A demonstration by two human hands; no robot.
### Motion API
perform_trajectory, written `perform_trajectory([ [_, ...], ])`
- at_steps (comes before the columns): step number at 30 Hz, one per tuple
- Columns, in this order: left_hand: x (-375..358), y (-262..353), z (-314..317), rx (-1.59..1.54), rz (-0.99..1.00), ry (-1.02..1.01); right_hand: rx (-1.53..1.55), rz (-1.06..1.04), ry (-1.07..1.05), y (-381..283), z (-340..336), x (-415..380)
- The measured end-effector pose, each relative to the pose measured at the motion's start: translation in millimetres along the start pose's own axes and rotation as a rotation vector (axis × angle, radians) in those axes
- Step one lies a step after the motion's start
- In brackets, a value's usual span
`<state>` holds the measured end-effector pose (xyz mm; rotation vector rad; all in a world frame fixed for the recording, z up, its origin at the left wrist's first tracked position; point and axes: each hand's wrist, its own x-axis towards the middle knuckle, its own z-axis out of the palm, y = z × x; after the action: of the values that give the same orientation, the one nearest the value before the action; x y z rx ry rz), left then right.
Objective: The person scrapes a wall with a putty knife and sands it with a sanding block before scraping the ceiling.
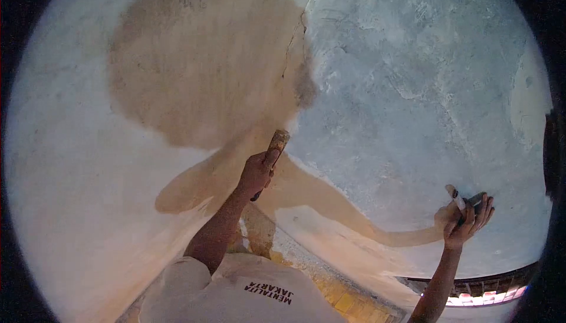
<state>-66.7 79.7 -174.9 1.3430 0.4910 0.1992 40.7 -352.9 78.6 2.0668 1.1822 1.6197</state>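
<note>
Sleeve (194, 276) of a pale shirt sits nearest, below the wall (413, 87). Left hand (257, 172) closes around a brush (274, 149), its tip touching the wall beside a crack (298, 34). Farther right along the wall, the right hand (466, 220) grips a small tool (463, 202) against the plaster.

two hands (257, 172) – two tools (277, 142), one wall (413, 75)
</note>
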Motion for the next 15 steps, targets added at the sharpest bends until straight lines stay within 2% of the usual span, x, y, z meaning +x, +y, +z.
perform_trajectory([
  [3, -10, -24, -6, -0.057, 0.033, 0.006, 0.041, -0.020, 0.028, -3, 0, 9],
  [5, -15, -39, -7, 0.026, -0.034, 0.060, 0.036, -0.015, 0.041, -3, 0, 8],
  [6, -8, -31, -2, 0.034, -0.033, 0.058, 0.035, -0.007, 0.040, 0, 0, 5],
  [8, 15, -11, 13, 0.066, 0.119, 0.076, -0.022, -0.014, 0.009, 3, 2, 0],
  [10, 28, 23, 24, 0.025, 0.188, 0.008, -0.001, -0.014, 0.015, 1, 3, 0],
  [13, 9, 48, 15, 0.078, 0.168, 0.039, 0.009, -0.020, 0.024, 2, 2, 2],
  [15, 0, 28, 6, 0.034, 0.107, 0.064, 0.026, -0.013, 0.033, 0, 2, 3],
])
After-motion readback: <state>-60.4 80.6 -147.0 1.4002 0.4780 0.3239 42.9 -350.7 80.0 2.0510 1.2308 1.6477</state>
